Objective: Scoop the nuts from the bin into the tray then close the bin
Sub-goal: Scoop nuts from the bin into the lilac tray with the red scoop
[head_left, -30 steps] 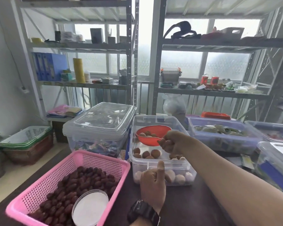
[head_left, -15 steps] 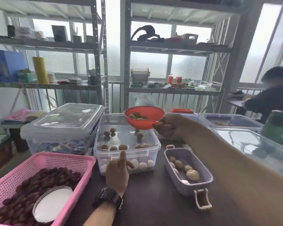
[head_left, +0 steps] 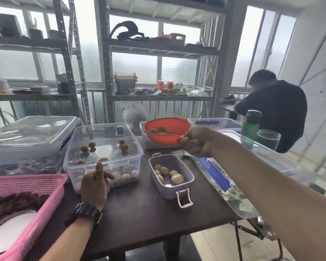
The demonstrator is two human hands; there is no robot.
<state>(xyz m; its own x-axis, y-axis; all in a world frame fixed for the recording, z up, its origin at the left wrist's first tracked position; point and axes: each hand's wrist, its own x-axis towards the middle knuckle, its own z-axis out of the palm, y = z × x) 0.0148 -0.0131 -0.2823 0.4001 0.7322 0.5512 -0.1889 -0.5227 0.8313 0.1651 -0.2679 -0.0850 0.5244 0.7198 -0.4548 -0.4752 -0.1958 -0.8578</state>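
A clear open bin with several brown nuts stands at the table's middle. Right of it sits a lavender tray holding several nuts. My right hand grips the handle of a red scoop with nuts inside, held in the air behind and above the tray. My left hand rests against the bin's front wall, fingers loose, holding nothing. The bin's clear lid with blue clips lies right of the tray.
A pink basket of dark red fruit and a white dish sits front left. A lidded clear box stands left of the bin. More bins, a green bottle and a jar stand at right. A person stands behind. Metal shelves behind.
My right hand lifted the loaded scoop out of the bin and carried it right, toward the tray. My view swung right. The left hand stayed at the bin's front.
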